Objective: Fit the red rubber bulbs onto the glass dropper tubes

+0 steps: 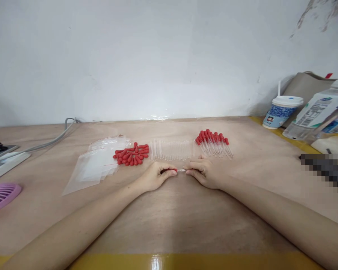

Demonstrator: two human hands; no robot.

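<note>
Pinches a red rubber bulb (175,170) between thumb and fingers of the left hand (159,176), near the middle of the table (157,225). Clamps a thin clear tube (181,170) likewise in the right hand (204,174), just off the bulb toward 3 o'clock. Holds both hands near each other — not touching, with only the nearly level tube across the narrow gap. Cannot tell from this view whether seated inside the bulb or only meeting it.

Has, reckoned from the hands, a heap of loose red bulbs (131,155) toward 10 o'clock, and past it, toward 9, a fanned stack of clear plastic bags (94,165). Shows at 12 o'clock a row of loose clear tubes (171,150), laid side by side and just beside the heap. Shows between 1 and 2 o'clock a cluster of red-topped tubes (210,138), lying with red ends toward the wall (169,60).

Includes farther out, at 2 o'clock, a lidded paper cup (281,112) with a straw, near a tilted clear bottle (317,110). Includes a grey cable (52,141) around 10 and a slatted purple object (2,197) between 8 and 9 — partly cut off by the picture's edge.
</note>
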